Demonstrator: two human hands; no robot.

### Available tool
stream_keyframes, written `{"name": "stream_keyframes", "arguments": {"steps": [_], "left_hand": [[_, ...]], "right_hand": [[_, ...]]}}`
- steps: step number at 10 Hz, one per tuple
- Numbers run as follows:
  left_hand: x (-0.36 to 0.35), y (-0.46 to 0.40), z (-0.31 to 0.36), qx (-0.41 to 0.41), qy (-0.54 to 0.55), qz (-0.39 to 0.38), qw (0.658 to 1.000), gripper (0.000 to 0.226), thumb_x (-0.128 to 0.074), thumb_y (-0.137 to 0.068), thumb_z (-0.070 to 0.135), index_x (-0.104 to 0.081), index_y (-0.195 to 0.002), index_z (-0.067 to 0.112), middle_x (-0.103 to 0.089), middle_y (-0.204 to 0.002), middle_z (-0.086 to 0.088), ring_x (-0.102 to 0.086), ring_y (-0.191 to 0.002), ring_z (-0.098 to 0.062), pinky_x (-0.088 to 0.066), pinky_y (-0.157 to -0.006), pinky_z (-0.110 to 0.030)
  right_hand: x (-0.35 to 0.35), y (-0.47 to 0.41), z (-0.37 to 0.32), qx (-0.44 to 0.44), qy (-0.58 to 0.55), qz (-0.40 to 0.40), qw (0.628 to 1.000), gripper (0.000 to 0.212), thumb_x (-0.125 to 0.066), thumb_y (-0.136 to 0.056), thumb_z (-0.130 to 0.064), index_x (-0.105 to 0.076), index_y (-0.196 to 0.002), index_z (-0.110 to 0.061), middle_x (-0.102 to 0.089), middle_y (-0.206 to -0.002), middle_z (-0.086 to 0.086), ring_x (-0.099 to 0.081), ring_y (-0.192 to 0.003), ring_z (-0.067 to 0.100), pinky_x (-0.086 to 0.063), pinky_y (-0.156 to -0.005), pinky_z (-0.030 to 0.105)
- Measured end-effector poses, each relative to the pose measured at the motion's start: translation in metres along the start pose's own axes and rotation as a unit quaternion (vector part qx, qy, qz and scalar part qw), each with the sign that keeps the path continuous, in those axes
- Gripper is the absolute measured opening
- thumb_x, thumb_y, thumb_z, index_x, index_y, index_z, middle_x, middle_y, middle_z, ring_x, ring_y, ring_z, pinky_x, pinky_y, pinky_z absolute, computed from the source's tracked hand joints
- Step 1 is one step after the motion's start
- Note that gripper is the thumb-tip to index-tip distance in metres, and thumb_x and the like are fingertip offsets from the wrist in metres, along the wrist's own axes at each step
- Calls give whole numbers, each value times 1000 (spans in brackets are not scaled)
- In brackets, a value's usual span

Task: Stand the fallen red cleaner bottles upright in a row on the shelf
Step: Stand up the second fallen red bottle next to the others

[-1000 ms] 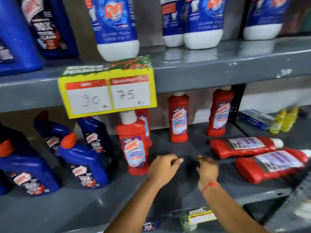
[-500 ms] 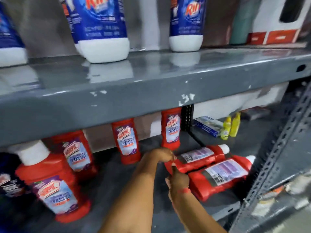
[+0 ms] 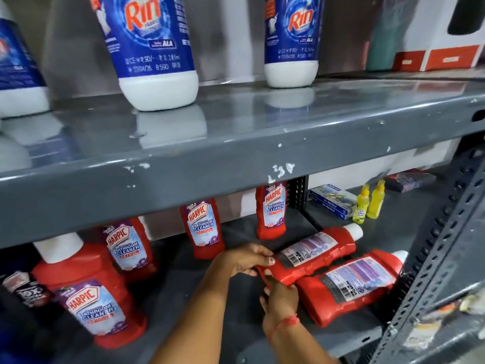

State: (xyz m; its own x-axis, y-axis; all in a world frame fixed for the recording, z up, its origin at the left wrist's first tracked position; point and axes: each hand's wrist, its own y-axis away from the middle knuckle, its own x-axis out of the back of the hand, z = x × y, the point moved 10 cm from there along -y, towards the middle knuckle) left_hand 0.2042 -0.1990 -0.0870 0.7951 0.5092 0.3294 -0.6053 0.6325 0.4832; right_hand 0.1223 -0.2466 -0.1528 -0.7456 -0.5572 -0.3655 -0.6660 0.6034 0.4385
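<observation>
Two red cleaner bottles lie on their sides at the right of the grey lower shelf (image 3: 189,306). Both hands hold the base of the rear fallen bottle (image 3: 315,252): my left hand (image 3: 244,261) grips it from above and my right hand (image 3: 279,300) from below. The front fallen bottle (image 3: 351,282) lies untouched beside it, white cap pointing right. Several red bottles stand upright: one big at front left (image 3: 89,300), one behind it (image 3: 128,248), one at middle (image 3: 202,227) and one at the back (image 3: 271,208).
The upper shelf (image 3: 236,143) overhangs closely, carrying blue and white detergent bottles (image 3: 152,48). A perforated upright post (image 3: 441,245) bounds the right side. Beyond the divider lie a blue box (image 3: 330,200) and two small yellow bottles (image 3: 368,203). A dark bottle (image 3: 26,290) stands at far left.
Both hands reached right from the bare shelf middle and closed on the base of the rear fallen bottle. The view swung right and closer.
</observation>
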Motion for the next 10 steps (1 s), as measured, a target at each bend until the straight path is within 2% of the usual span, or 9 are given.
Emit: {"name": "stream_keyframes", "arguments": {"steps": [1, 3, 4, 5, 6, 7, 8, 9, 10], "left_hand": [[0, 4, -1, -18, 26, -19, 999, 32, -57, -86, 15, -49, -117, 14, -57, -103, 3, -48, -108, -17, -42, -90, -33], [2, 28, -7, -54, 59, -44, 996, 43, -54, -84, 0, -45, -122, 16, -55, -103, 10, -53, -102, -8, -44, -86, -20], [9, 45, -13, -74, 67, -23, 995, 38, -58, -80, -3, -48, -108, 21, -57, -102, 8, -56, -95, -5, -47, -82, -15], [22, 63, -23, -108, 80, 28, 990, 44, -61, -76, -6, -48, -109, 21, -58, -110, 1, -55, -103, -10, -48, -85, -17], [29, 81, -35, -124, 102, 61, 985, 47, -65, -72, -6, -47, -107, 20, -57, -111, 2, -55, -103, -8, -49, -86, -19], [36, 98, -54, -125, 131, 104, 978, 55, -68, -66, -1, -45, -108, 25, -56, -116, 0, -52, -112, -15, -47, -97, -30], [44, 112, -73, -115, 133, 162, 971, 57, -64, -72, -9, -40, -115, 19, -55, -116, 0, -50, -112, -15, -50, -88, -22], [51, 123, -83, -130, 132, 216, 959, 61, -61, -72, -13, -38, -116, 21, -53, -120, -2, -51, -111, -17, -49, -88, -22], [61, 132, -91, -144, 109, 286, 941, 65, -66, -68, -8, -40, -114, 30, -56, -125, -6, -53, -118, -22, -45, -102, -40]], "right_hand": [[0, 27, -18, 20, 16, 5, 1000, 23, -62, -77, 0, -47, -71, -16, -58, -92, 13, -53, -89, 28, -42, -99, 53], [0, 47, -14, 94, 20, -45, 994, 33, -66, -73, 7, -58, -89, -21, -67, -93, 8, -58, -88, 23, -44, -90, 38], [-1, 52, -15, 131, 112, -79, 982, 32, -70, -69, 4, -58, -81, -24, -67, -82, -2, -58, -80, 19, -43, -80, 30], [-11, 63, -20, 160, 225, -111, 955, 30, -74, -66, -1, -55, -76, -22, -64, -74, -1, -57, -73, 18, -42, -62, 15], [-24, 71, -23, 206, 311, -151, 915, 31, -75, -64, -1, -57, -83, -17, -63, -72, -4, -57, -64, 5, -41, -56, 4], [-38, 82, -22, 237, 400, -187, 866, 34, -77, -61, -3, -63, -92, -10, -62, -77, -6, -57, -66, 5, -41, -59, 10], [-50, 88, -17, 241, 449, -216, 833, 35, -75, -63, -4, -63, -95, -12, -63, -82, -9, -58, -74, 9, -39, -61, 11], [-62, 88, -14, 222, 474, -235, 819, 39, -70, -67, -3, -62, -105, -9, -70, -103, 5, -63, -93, 19, -41, -65, 10], [-77, 84, -13, 208, 508, -240, 801, 39, -69, -70, -5, -61, -108, -8, -67, -112, 12, -61, -102, 26, -39, -75, 20]]}}
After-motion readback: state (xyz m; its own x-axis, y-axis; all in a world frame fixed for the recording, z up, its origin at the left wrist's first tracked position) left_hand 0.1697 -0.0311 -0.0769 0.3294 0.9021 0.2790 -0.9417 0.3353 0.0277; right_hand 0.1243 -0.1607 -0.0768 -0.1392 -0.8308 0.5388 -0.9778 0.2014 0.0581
